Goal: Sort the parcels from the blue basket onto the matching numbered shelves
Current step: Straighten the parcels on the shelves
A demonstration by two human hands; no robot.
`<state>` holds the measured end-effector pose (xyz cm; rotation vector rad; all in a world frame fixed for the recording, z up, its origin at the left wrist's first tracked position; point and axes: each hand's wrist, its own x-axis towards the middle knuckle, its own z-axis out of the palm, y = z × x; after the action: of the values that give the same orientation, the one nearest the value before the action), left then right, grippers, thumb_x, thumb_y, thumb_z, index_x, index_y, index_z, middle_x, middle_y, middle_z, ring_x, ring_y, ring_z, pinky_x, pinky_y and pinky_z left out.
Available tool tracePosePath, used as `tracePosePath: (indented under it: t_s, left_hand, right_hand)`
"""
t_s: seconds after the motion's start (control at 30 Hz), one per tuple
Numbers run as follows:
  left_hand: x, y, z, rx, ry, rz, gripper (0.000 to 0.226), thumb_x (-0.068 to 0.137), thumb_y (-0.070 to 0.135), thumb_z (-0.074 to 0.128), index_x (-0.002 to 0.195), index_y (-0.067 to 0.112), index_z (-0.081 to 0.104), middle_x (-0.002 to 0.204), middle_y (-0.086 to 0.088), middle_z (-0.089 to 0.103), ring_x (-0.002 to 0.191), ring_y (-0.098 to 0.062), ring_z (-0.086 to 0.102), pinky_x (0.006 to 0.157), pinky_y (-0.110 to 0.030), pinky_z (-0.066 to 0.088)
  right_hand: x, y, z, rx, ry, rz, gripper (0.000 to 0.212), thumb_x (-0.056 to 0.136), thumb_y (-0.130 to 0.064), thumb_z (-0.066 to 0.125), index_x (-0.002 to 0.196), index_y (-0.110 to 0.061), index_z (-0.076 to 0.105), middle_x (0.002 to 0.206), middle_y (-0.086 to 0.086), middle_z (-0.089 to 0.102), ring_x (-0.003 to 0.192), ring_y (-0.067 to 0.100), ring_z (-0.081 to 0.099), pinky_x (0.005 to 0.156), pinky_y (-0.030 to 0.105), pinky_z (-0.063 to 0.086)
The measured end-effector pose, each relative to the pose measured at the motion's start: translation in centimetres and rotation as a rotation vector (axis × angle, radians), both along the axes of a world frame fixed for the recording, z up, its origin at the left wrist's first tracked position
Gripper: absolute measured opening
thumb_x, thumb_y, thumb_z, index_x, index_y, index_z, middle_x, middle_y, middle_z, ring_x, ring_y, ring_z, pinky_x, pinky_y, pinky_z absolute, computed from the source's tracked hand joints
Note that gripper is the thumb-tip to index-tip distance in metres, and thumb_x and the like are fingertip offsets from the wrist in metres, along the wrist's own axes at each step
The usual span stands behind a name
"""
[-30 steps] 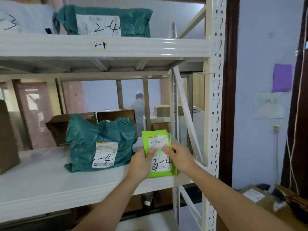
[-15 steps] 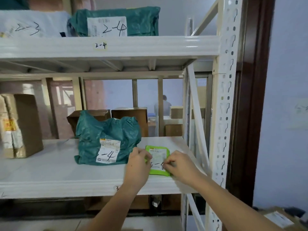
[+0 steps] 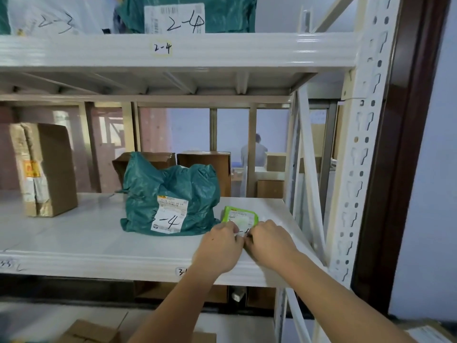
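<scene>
A small lime-green parcel (image 3: 239, 216) with a white label lies flat on the white middle shelf (image 3: 99, 243), right of a teal bag parcel (image 3: 170, 194) marked "-4". My left hand (image 3: 220, 246) and my right hand (image 3: 268, 240) both pinch the green parcel's near edge, knuckles touching, hiding most of its handwritten number. The shelf's front lip carries a tag beginning "3-" (image 3: 182, 271), partly behind my left wrist. The blue basket is out of view.
The upper shelf tagged "2-4" (image 3: 162, 48) holds a teal parcel marked 2-4 (image 3: 188, 16) and a white one marked 2-3 (image 3: 57, 21). A tall cardboard box (image 3: 44, 169) stands at left. Brown boxes sit behind the teal bag. A perforated white upright (image 3: 358, 157) bounds the right.
The green parcel went from upright in my hands to lying flat on the middle shelf. Both hands slid to its near edge and closed together. The camera moved nearer and leftward.
</scene>
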<state>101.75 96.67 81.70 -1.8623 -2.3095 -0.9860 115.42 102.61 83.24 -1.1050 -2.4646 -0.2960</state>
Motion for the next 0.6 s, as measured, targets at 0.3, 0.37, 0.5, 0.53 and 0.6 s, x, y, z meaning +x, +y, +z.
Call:
tracePosePath:
  t_s: [0.3,0.37,0.5,0.53,0.6]
  left_hand:
    - [-0.3,0.5,-0.2,-0.065,0.184,0.0,0.043,0.105,0.031,0.036,0.146,0.024,0.048,0.145,0.0,0.043,0.132,-0.022,0.046,0.108,-0.041,0.037]
    - [-0.2,0.4,-0.1,-0.067,0.159,0.005,0.044,0.105,0.031,0.037,0.147,0.021,0.045,0.146,-0.001,0.045,0.13,-0.023,0.049,0.107,-0.041,0.038]
    - [0.1,0.1,0.0,-0.061,0.082,0.02,0.04,0.103,0.029,0.039,0.142,0.02,0.046,0.14,-0.004,0.056,0.123,-0.027,0.055,0.103,-0.041,0.041]
    - [0.2,0.0,0.0,-0.064,0.085,0.023,0.04,0.103,0.03,0.039,0.142,0.02,0.046,0.139,-0.005,0.057,0.122,-0.028,0.055,0.102,-0.042,0.042]
    - [0.3,-0.1,0.1,-0.069,0.098,0.025,0.041,0.103,0.03,0.039,0.142,0.019,0.046,0.137,-0.006,0.058,0.121,-0.027,0.056,0.102,-0.042,0.043]
  right_hand:
    - [-0.7,1.3,0.1,-0.104,0.105,0.001,0.018,0.099,-0.028,0.049,0.112,-0.018,0.056,0.097,0.012,0.064,0.087,0.034,0.06,0.061,0.035,0.036]
    - [-0.7,1.4,0.0,-0.108,0.114,0.009,0.018,0.1,-0.028,0.048,0.114,-0.019,0.057,0.098,0.011,0.063,0.087,0.033,0.06,0.064,0.036,0.04]
    - [-0.6,1.3,-0.3,-0.136,0.142,0.009,0.019,0.102,-0.028,0.045,0.115,-0.022,0.059,0.102,0.011,0.065,0.084,0.031,0.055,0.068,0.036,0.036]
    - [-0.5,1.3,-0.4,-0.134,0.149,0.006,0.019,0.102,-0.028,0.045,0.113,-0.022,0.059,0.102,0.01,0.066,0.081,0.03,0.051,0.068,0.035,0.035]
    - [-0.5,1.2,-0.5,-0.134,0.167,-0.001,0.019,0.101,-0.029,0.046,0.108,-0.022,0.062,0.1,0.008,0.067,0.077,0.028,0.046,0.067,0.035,0.035]
